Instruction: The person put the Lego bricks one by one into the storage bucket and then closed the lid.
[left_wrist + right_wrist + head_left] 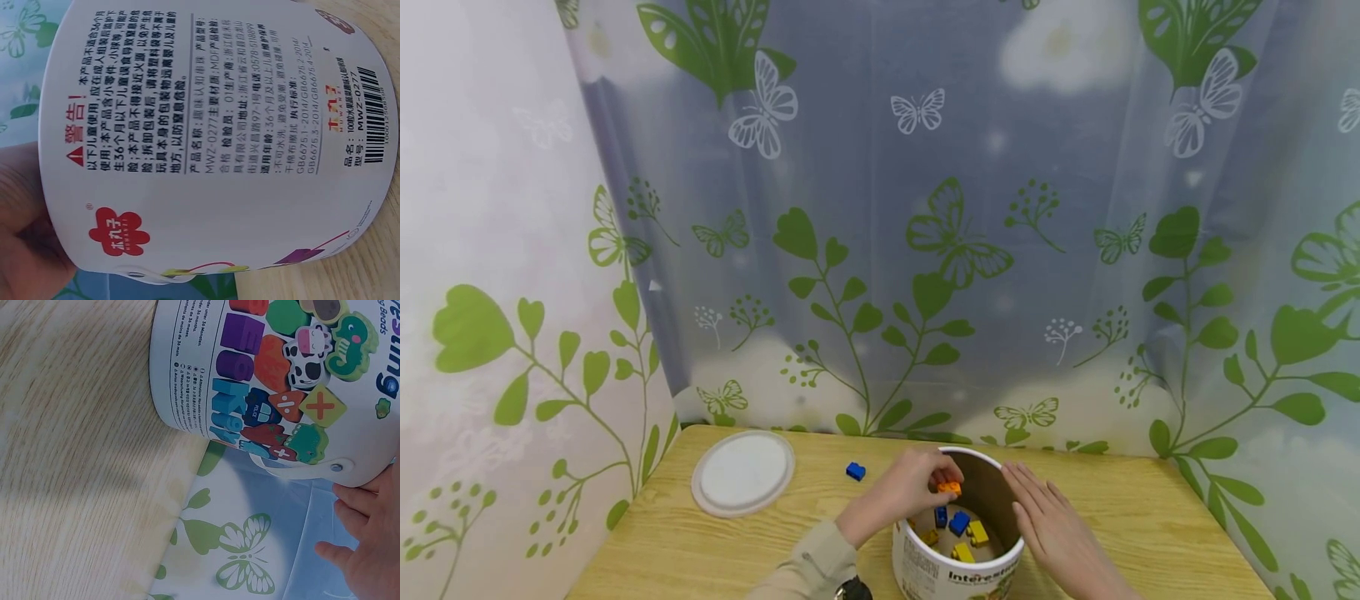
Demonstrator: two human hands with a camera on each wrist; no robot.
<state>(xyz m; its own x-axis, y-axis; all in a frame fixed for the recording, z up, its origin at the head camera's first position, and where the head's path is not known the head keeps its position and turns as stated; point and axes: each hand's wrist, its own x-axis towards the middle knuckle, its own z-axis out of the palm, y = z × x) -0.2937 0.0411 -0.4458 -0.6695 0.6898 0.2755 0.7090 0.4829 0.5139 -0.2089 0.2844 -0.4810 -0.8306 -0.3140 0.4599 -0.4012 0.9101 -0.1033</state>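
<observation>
My left hand [906, 483] reaches over the near-left rim of a white round bucket [917, 567] and pinches an orange toy brick [951, 489] inside its mouth. Several bricks lie on the bucket's floor, among them a blue brick [959, 523] and a yellow brick [977, 533]. With fingers straight, my right hand [1048, 521] rests along the bucket's right rim. The left wrist view shows the printed wall of the bucket [187, 212], which hides most of the left hand [28, 237]. In the right wrist view, the right hand's fingers [356, 503] are at the bucket's upper edge.
A white round lid [743, 473] lies at the back left of the wooden table [647, 533]. Between lid and bucket sits a single blue brick [855, 471]. Behind the table hangs a curtain [850, 250] with leaves and butterflies. A white handle [275, 469] hangs at the bucket's side.
</observation>
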